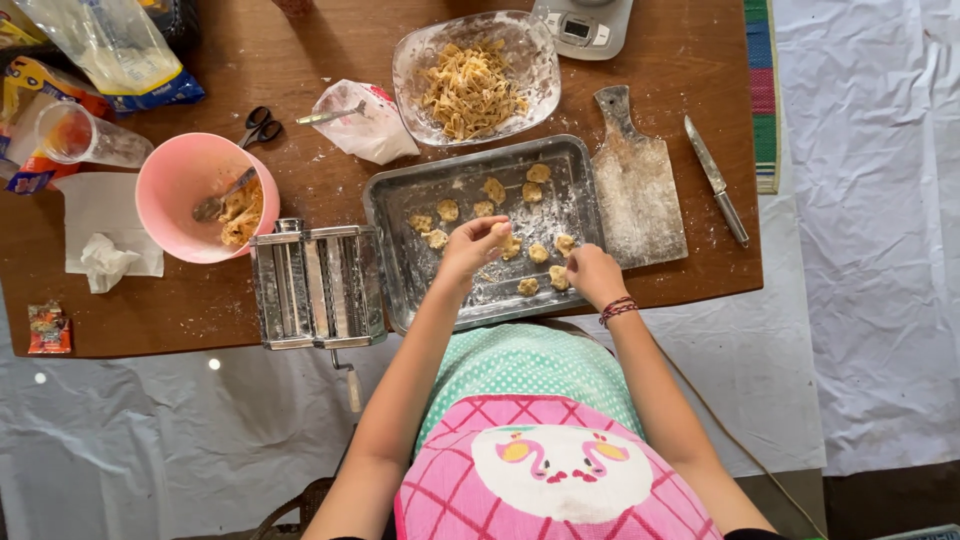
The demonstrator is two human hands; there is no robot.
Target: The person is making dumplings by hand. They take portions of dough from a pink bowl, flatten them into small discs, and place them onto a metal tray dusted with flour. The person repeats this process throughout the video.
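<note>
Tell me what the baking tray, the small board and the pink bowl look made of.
Baking tray: bare metal, dull grey sheen, flour-dusted. Small board: likely wood, worn pale grain, floury. Pink bowl: probably plastic, smooth uniform matte colour.

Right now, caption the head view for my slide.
Both hands place small dough pieces on a floured metal tray.

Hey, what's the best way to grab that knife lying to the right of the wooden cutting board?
Take the knife by its handle, the darker end nearest the table's front edge. It lies flat, blade pointing away toward the far side, close beside the wooden cutting board. Coming from the right, open side with the right hand looks easiest, fingers closing across the handle, clear of the blade.
</note>
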